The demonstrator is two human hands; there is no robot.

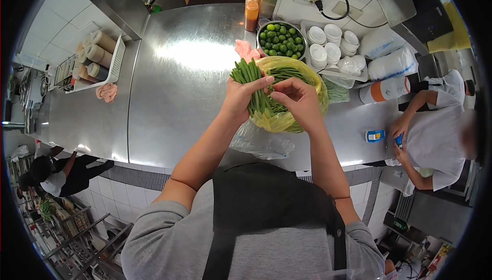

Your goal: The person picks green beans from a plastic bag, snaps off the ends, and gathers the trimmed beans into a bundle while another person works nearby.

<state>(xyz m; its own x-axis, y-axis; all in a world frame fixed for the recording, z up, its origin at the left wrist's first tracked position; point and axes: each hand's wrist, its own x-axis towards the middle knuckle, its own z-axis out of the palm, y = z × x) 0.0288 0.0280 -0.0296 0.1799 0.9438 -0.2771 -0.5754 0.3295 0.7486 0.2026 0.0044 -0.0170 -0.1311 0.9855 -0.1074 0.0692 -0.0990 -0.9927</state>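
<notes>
My left hand is closed round a bunch of green beans, their ends sticking up past my fingers. Close beside it, my right hand has thumb and fingers pinched together at the bunch, on what looks like a single green bean; the fingertips partly hide it. Under both hands a yellow plastic bag lies open on the steel counter, with more green beans inside. A clear plastic bag lies on the counter just in front of me.
Behind the bag stand a metal bowl of limes, a pink cloth and sauce bottles. White cups fill a tray at right. A co-worker handles a small blue object. At left is a basket of bottles.
</notes>
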